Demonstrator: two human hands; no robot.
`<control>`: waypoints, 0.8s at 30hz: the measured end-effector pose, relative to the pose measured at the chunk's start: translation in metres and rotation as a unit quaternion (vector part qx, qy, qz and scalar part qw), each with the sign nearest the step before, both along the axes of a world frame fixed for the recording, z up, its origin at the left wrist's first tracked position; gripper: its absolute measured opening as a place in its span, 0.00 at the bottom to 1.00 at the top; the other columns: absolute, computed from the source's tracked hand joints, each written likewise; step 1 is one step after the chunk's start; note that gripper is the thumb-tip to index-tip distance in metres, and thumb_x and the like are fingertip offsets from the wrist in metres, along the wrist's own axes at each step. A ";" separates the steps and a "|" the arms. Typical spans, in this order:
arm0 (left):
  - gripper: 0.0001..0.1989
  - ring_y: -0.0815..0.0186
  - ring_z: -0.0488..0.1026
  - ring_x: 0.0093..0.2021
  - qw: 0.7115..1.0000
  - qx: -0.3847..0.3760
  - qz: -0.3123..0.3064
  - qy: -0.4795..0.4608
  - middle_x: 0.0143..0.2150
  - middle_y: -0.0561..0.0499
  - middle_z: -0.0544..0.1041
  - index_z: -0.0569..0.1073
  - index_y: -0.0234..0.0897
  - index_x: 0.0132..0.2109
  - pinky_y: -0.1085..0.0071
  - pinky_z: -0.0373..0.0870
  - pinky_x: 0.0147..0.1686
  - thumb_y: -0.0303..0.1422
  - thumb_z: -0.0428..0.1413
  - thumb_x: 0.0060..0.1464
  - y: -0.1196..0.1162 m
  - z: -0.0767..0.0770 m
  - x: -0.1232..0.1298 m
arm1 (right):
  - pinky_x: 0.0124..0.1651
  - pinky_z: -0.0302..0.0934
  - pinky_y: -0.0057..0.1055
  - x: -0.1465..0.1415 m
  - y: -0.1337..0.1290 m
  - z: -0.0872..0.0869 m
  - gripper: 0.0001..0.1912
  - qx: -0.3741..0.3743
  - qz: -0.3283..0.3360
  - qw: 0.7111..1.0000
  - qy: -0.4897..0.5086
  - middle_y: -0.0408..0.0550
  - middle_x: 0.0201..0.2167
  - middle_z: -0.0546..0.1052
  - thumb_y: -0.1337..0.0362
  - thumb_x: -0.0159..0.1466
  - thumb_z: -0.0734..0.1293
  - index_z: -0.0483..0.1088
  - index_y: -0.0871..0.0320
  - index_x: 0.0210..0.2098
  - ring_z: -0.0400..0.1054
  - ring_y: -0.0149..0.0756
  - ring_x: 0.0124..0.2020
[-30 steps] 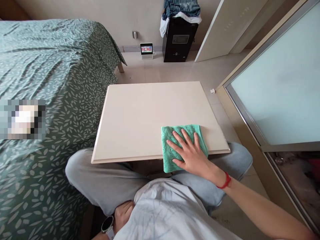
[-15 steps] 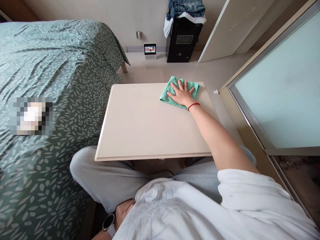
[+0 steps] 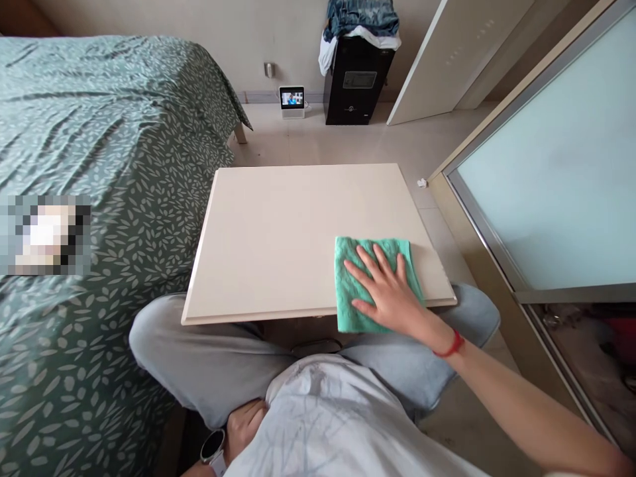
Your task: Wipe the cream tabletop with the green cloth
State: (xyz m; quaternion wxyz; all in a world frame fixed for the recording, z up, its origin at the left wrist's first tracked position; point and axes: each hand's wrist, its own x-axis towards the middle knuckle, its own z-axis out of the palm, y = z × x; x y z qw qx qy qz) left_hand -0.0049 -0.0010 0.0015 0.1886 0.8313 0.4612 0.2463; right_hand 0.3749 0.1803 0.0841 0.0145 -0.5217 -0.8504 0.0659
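Note:
My right hand (image 3: 387, 285) lies flat with fingers spread on a green cloth (image 3: 348, 315). Beneath the cloth is the near right part of a cream tabletop (image 3: 278, 232), and the cloth's lower edge hangs past the table's front edge. A red string bracelet circles that wrist. My left hand (image 3: 246, 424) rests in my lap against my thigh, its fingers curled in and partly hidden by my white shirt. Nothing shows in it. A watch (image 3: 212, 445) with a white strap is on the left wrist.
A bed (image 3: 163, 165) with a green leaf-patterned sheet stands left, a blurred-out patch on it. Beyond the table are a small screen device (image 3: 292, 103) and a black cabinet (image 3: 358, 83) topped with clothes (image 3: 362, 20). A frosted glass sliding door (image 3: 556, 159) is at right.
My right hand and the green cloth have moved from the table's far right corner towards me, to its front edge. The left hand stays in my lap. The view has shifted slightly.

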 end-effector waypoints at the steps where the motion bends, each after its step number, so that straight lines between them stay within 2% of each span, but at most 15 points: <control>1: 0.15 0.74 0.60 0.14 1.000 0.003 -0.003 -0.002 0.15 0.56 0.62 0.59 0.38 0.18 0.79 0.53 0.16 0.34 0.45 0.50 0.000 0.000 0.000 | 0.79 0.50 0.97 0.003 -0.017 -0.002 0.41 0.001 0.008 1.000 -0.001 0.60 0.93 0.54 0.42 0.83 0.63 0.61 0.44 0.91 0.46 0.82 0.91; 3: 0.15 0.75 0.61 0.14 1.000 0.007 -0.007 -0.006 0.15 0.56 0.62 0.60 0.38 0.18 0.79 0.53 0.16 0.34 0.45 0.50 0.000 -0.002 -0.001 | 0.78 0.52 0.97 0.009 -0.032 -0.003 0.40 0.001 0.017 1.000 0.001 0.58 0.92 0.56 0.43 0.83 0.64 0.61 0.41 0.91 0.47 0.81 0.91; 4: 0.14 0.75 0.61 0.15 1.000 0.005 -0.005 -0.005 0.15 0.56 0.62 0.60 0.38 0.18 0.79 0.53 0.16 0.33 0.44 0.50 0.000 -0.002 -0.001 | 0.77 0.52 0.97 0.011 -0.031 -0.003 0.40 0.000 0.017 1.000 0.002 0.57 0.92 0.56 0.44 0.83 0.64 0.61 0.39 0.91 0.48 0.80 0.91; 6: 0.14 0.74 0.61 0.15 1.000 0.002 -0.003 -0.002 0.15 0.56 0.63 0.60 0.38 0.18 0.79 0.53 0.16 0.33 0.44 0.51 -0.001 -0.003 -0.001 | 0.77 0.53 0.96 0.013 -0.011 -0.002 0.38 -0.001 0.005 1.000 0.004 0.55 0.93 0.56 0.45 0.84 0.62 0.60 0.36 0.91 0.48 0.79 0.91; 9: 0.15 0.74 0.61 0.14 1.000 -0.001 0.004 -0.005 0.15 0.56 0.63 0.60 0.38 0.18 0.79 0.53 0.16 0.33 0.43 0.51 -0.001 -0.004 -0.001 | 0.78 0.51 0.96 0.013 0.054 0.001 0.38 -0.007 -0.034 0.999 0.010 0.55 0.94 0.53 0.46 0.85 0.59 0.59 0.37 0.92 0.46 0.78 0.92; 15: 0.15 0.74 0.62 0.14 1.000 -0.019 0.018 -0.009 0.15 0.56 0.63 0.61 0.38 0.19 0.79 0.54 0.16 0.34 0.42 0.52 -0.004 -0.008 -0.003 | 0.77 0.42 1.01 0.000 0.219 0.012 0.42 -0.035 -0.132 0.990 0.034 0.59 0.95 0.48 0.40 0.84 0.54 0.56 0.43 0.93 0.39 0.82 0.93; 18: 0.14 0.74 0.63 0.14 1.000 -0.020 0.017 -0.006 0.16 0.56 0.64 0.63 0.39 0.21 0.80 0.55 0.16 0.35 0.43 0.52 -0.006 -0.011 -0.004 | 0.78 0.39 1.01 -0.009 0.269 0.018 0.44 -0.050 -0.178 0.982 0.025 0.59 0.95 0.44 0.40 0.84 0.51 0.52 0.46 0.94 0.36 0.82 0.93; 21: 0.15 0.74 0.63 0.15 1.000 -0.014 0.015 0.000 0.16 0.56 0.64 0.63 0.39 0.21 0.80 0.56 0.16 0.35 0.42 0.52 -0.005 -0.011 -0.004 | 0.78 0.40 1.00 -0.012 0.284 0.018 0.45 -0.047 -0.189 0.981 0.020 0.61 0.95 0.43 0.42 0.84 0.50 0.50 0.50 0.94 0.36 0.84 0.93; 24: 0.15 0.74 0.63 0.14 1.000 -0.013 0.019 0.003 0.15 0.56 0.63 0.62 0.38 0.20 0.80 0.55 0.16 0.34 0.41 0.53 -0.004 -0.009 -0.003 | 0.78 0.42 0.99 -0.008 0.266 0.014 0.45 -0.032 -0.159 0.986 0.025 0.61 0.95 0.45 0.41 0.84 0.51 0.52 0.50 0.94 0.37 0.83 0.92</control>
